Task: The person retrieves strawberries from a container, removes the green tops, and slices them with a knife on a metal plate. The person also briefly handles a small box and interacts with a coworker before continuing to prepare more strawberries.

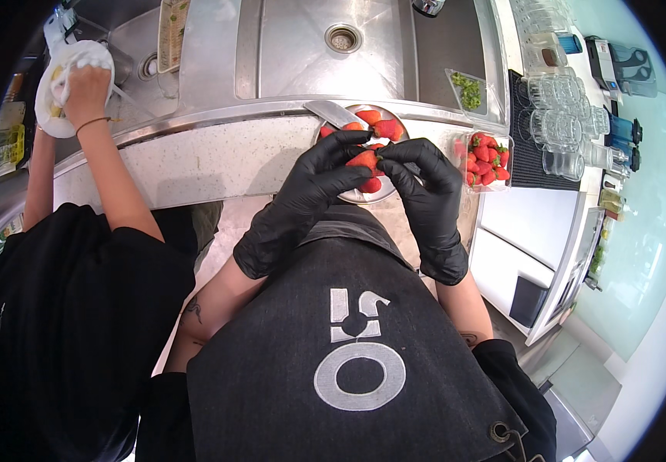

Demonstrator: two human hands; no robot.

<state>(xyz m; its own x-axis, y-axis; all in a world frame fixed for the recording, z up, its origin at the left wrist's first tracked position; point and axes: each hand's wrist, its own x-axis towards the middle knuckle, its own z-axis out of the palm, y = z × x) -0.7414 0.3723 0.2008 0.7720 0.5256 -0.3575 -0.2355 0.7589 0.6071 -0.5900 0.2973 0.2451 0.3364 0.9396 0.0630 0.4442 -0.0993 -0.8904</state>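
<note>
Both my hands wear black gloves and meet over a round plate (396,192) at the counter's edge. A red strawberry (363,159) is held between the thumb and fingers of my left hand (311,179). My right hand (430,191) pinches the same strawberry at its green leafy end. Under and beyond my fingers, several red strawberries (387,129) lie on the plate, partly hidden by the gloves. A knife (331,114) with a broad blade rests at the plate's far left rim; its other end is not visible.
To the right stands a clear plastic box of strawberries (488,160). Ahead is a steel sink (294,46), with a tray of green leaves (468,91) at its right. Glasses (556,115) crowd the right counter. At left, a co-worker's hand (88,92) rubs a foamy white plate (44,100).
</note>
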